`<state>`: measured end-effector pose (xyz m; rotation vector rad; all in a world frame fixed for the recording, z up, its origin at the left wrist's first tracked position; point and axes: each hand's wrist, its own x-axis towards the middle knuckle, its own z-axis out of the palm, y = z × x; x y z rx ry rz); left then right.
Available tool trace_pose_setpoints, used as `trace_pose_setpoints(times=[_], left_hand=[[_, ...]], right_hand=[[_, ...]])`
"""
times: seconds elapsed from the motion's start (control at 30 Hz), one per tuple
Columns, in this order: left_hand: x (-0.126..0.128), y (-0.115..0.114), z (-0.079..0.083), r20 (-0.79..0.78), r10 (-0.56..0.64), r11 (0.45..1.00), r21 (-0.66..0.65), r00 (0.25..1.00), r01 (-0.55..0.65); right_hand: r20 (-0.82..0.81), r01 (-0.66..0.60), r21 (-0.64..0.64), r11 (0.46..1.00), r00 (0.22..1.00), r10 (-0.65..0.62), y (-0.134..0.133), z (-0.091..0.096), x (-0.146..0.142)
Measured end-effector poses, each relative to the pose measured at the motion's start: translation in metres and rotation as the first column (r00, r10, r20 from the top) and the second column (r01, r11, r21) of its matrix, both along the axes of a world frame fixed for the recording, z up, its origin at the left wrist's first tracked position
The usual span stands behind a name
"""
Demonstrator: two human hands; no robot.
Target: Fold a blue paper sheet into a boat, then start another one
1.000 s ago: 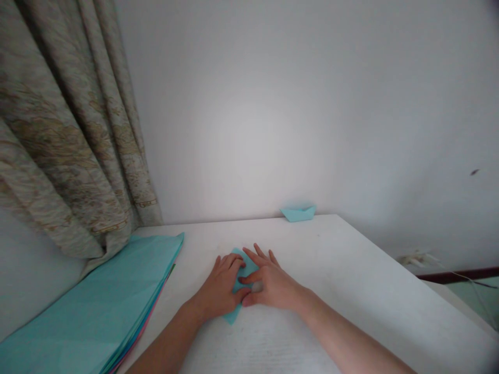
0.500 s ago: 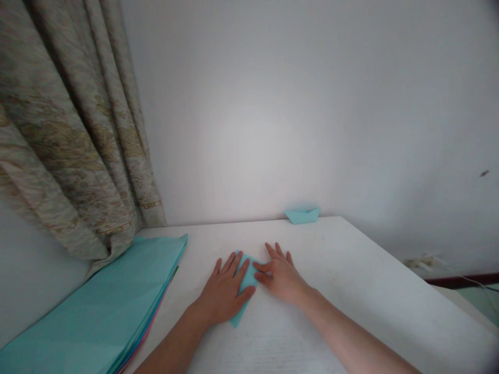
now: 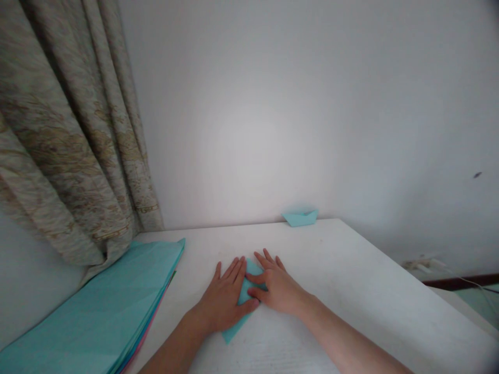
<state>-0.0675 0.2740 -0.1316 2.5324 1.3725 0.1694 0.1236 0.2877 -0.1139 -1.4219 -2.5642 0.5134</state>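
Note:
A folded sheet of light-blue paper [image 3: 233, 332] lies on the table, slanted and partly covered by my hands. My left hand [image 3: 223, 301] rests flat over its left side, fingers stretched forward and thumb reaching across the lower part. At the right side of the paper is my right hand [image 3: 278, 285]. Its thumb and index finger are bent in a loose pinch with paper between them, while the other fingers stretch outward. My left thumb tip is close to the right thumb. The exact fold under the fingers is hidden.
A light-blue paper boat [image 3: 300, 218] stands at the table's back edge against the wall. Large sheets of coloured paper [image 3: 105, 306], light blue on top, are stacked on the left. A patterned curtain [image 3: 78, 140] hangs beyond them. The white table [image 3: 351, 291] ends at the right.
My right thumb and index finger have moved left, farther over the paper. The paper and both hands appear slightly lower in view, and my left fingers lie closer together.

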Motion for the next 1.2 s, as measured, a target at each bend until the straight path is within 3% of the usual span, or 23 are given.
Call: trace_pose_setpoints(times=[0.07,0.13,0.33,0.5,0.7,0.97,1.2], left_hand=[[0.0010,-0.0006,-0.0023,-0.035,0.084,0.996,0.013,0.996,-0.084],[0.0015,-0.0013,-0.0033,-0.054,0.094,0.996,0.015,0.994,-0.093],[0.0006,-0.0025,-0.0012,-0.032,-0.065,0.998,0.004,0.997,0.065],[-0.0006,-0.0007,0.0014,-0.006,-0.138,0.990,-0.027,0.990,0.138],[0.0003,-0.0027,0.0012,-0.036,0.020,1.000,-0.014,0.999,-0.021],[-0.0009,0.0000,0.0031,-0.028,-0.101,0.994,-0.040,0.994,0.100],[-0.0024,0.0009,0.0012,-0.049,-0.032,0.999,-0.022,0.998,0.031]], right_hand=[[0.031,0.020,0.019,1.000,0.999,-0.020,0.0002,-0.0006,0.0009],[0.064,0.007,0.019,1.000,0.998,-0.008,-0.0006,-0.0014,0.0005],[0.137,0.085,0.063,0.994,0.986,-0.093,-0.0020,-0.0042,-0.0042],[0.129,-0.064,0.046,0.997,0.990,0.057,-0.0008,-0.0019,-0.0031],[0.145,-0.051,0.083,0.995,0.989,0.039,-0.0068,-0.0055,-0.0025],[0.161,-0.095,0.158,0.983,0.985,0.069,-0.0054,-0.0036,-0.0005],[0.148,-0.059,0.104,0.993,0.988,0.043,-0.0037,-0.0083,0.0014]])
